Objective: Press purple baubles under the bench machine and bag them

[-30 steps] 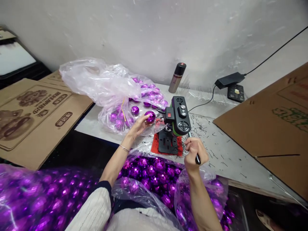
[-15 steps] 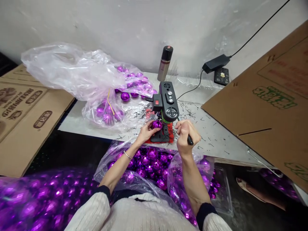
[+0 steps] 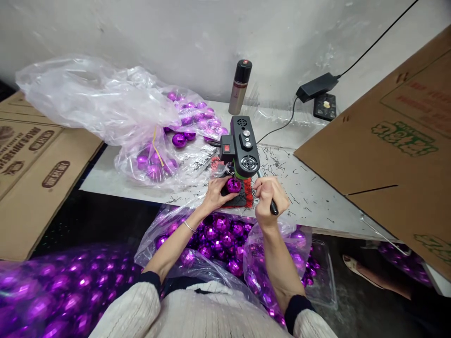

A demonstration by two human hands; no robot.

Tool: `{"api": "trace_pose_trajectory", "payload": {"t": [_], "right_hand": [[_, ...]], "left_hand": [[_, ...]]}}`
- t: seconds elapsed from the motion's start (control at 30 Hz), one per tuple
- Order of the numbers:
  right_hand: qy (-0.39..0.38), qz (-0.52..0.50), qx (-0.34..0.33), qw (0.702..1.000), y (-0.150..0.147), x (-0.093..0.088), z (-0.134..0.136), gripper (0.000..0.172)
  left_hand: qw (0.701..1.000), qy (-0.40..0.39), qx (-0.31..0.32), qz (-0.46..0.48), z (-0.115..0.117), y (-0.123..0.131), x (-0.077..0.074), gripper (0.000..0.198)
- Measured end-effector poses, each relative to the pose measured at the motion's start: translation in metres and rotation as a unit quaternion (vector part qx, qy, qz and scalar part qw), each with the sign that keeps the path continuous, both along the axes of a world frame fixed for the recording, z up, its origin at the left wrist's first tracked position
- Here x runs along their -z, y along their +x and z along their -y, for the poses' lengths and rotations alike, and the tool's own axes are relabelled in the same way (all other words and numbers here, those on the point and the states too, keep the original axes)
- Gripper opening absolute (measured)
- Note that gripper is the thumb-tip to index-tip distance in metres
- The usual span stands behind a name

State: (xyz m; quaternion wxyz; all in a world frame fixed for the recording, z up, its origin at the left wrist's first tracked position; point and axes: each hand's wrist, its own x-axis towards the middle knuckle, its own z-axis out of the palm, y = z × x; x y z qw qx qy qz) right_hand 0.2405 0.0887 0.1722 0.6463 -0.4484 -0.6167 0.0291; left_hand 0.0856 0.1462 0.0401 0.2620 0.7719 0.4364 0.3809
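Between the thumb and fingers of my left hand (image 3: 213, 193) is a shiny purple bauble (image 3: 234, 185), held beneath the head of a small black bench machine (image 3: 245, 143). The machine has a red switch and a dark base on a red mat (image 3: 248, 191). My right hand (image 3: 270, 199) is wrapped round the machine's lever handle (image 3: 274, 207), whose black end sticks out of the fist. Below the table edge, an open plastic bag full of purple baubles (image 3: 218, 232) lies across my lap.
A clear bag (image 3: 105, 98) with more baubles lies at the left. Behind the machine stands a spray can (image 3: 241, 89). Short dark wire bits litter the table (image 3: 303, 183). Cardboard boxes flank both sides (image 3: 394, 141). A power adapter (image 3: 317, 87) sits at the back. Someone's foot (image 3: 362, 272) shows at right.
My left hand has moved the bauble slightly right and down under the machine's head, turning it. My right hand keeps its hold on the lever. The whole view has shifted slightly.
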Motion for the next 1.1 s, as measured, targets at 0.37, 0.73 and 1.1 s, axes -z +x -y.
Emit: {"api": "trace_pose_trajectory", "payload": {"t": [0.37,0.73,1.1], "right_hand": [[0.078,0.055,-0.008,0.995,0.006,0.048,-0.005,0.036],[0.115,0.031,0.018,0.993,0.002,0.065,-0.012,0.038],[0.131,0.056,-0.014,0.990,0.003,0.074,-0.014,0.037]], "left_hand": [[1.000,0.007,-0.003,0.005,0.002,-0.001,0.005,0.066],[1.000,0.004,-0.009,-0.008,0.002,0.000,0.006,0.066],[0.999,0.030,-0.010,-0.009,-0.001,0.000,0.008,0.066]]}}
